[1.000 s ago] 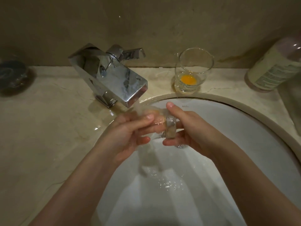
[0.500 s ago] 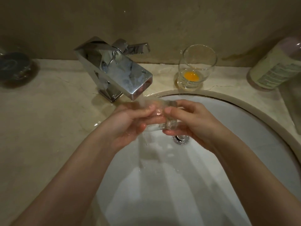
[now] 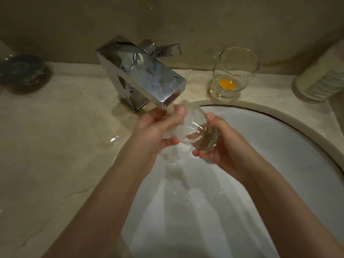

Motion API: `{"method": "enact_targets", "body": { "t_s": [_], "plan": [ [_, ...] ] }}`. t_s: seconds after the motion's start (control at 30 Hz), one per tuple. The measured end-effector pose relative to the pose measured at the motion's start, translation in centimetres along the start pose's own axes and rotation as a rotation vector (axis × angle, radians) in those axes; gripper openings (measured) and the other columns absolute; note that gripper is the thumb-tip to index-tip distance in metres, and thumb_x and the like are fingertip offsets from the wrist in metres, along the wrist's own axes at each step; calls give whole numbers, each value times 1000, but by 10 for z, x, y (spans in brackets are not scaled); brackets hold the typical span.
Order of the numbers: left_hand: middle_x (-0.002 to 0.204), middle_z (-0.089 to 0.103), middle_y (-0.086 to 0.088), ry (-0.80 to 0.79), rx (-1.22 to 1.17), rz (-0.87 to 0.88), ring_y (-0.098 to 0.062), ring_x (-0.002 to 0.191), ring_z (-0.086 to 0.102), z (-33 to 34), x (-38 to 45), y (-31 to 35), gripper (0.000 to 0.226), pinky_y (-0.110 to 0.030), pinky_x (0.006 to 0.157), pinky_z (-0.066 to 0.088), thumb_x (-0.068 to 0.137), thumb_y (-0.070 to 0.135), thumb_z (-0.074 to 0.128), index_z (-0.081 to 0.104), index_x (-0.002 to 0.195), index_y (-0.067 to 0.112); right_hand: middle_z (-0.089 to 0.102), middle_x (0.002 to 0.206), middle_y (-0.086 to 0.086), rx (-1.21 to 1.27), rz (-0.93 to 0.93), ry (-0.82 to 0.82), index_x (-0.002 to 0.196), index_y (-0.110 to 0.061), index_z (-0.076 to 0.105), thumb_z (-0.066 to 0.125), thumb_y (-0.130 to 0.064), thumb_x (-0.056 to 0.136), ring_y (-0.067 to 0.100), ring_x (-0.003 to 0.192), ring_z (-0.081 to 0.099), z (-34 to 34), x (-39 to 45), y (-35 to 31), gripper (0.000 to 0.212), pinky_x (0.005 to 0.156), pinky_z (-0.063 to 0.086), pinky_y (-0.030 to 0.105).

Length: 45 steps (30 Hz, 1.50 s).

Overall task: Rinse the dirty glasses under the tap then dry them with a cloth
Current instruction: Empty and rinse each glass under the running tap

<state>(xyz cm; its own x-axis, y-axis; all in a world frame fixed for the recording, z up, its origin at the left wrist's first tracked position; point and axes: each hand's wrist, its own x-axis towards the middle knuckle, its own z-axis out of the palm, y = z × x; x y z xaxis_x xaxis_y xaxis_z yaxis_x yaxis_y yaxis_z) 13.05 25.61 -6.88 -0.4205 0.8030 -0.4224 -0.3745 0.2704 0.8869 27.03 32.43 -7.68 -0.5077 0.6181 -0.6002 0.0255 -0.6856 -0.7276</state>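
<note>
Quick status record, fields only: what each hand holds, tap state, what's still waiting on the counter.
left hand: grips the mouth end of the glass in hand
right hand: grips its thick base
glass in hand: tilted on its side under the spout
tap: running, water falls into the sink
waiting: second glass upright on the counter, orange residue inside
cloth: not in view

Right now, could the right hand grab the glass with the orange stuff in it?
Probably not yet: the right hand is busy holding the glass being rinsed. Otherwise the orange-stained glass stands unblocked just behind the sink.
</note>
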Motion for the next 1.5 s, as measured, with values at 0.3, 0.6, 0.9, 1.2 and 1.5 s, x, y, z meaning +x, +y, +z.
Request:
{"method": "enact_targets", "body": {
  "t_s": [0.3, 0.6, 0.9, 1.2, 1.5],
  "plan": [
    [101, 73, -9, 97, -279, 52, -25, 88, 69, 4, -11, -31, 58, -35, 72, 51, 71, 41, 80, 64, 117, 9, 67, 82, 18, 164, 115, -150, 118, 0, 58, 38, -44, 99, 21, 56, 67, 19, -3, 27, 53, 47, 53, 25],
    [103, 74, 4, 188, 56, 133, -14, 93, 72, 10, -2, -22, 53, -36, 79, 59, 68, 47, 83, 65, 112, 24, 69, 96, -10, -419, -425, 7, 121, -73, 29, 35, -57, 89, 8, 77, 70, 31, -5, 40, 36, 57, 52, 19],
    [128, 64, -9, 198, -166, 34, -30, 114, 65, 10, -1, -44, 77, -42, 88, 57, 67, 64, 75, 54, 132, 29, 66, 114, -10, -480, -449, -23, 126, -80, 20, 32, -71, 90, 15, 99, 69, 36, -1, 50, 39, 80, 59, 39],
    [125, 67, -9, 60, -259, -117, -27, 106, 69, 2, 4, -42, 94, -37, 69, 58, 58, 73, 64, 54, 136, 21, 64, 125, 2, -177, -370, -129, 136, -63, 30, 37, -61, 85, 12, 80, 70, 37, 0, 52, 51, 56, 52, 26],
    [120, 68, -7, 73, -204, 6, -28, 99, 70, 0, 0, -47, 70, -34, 58, 52, 68, 71, 59, 58, 127, 32, 72, 96, -1, -260, -421, -139, 127, -74, 29, 40, -58, 90, 20, 74, 68, 39, -3, 51, 42, 60, 52, 28]
  ]
}}
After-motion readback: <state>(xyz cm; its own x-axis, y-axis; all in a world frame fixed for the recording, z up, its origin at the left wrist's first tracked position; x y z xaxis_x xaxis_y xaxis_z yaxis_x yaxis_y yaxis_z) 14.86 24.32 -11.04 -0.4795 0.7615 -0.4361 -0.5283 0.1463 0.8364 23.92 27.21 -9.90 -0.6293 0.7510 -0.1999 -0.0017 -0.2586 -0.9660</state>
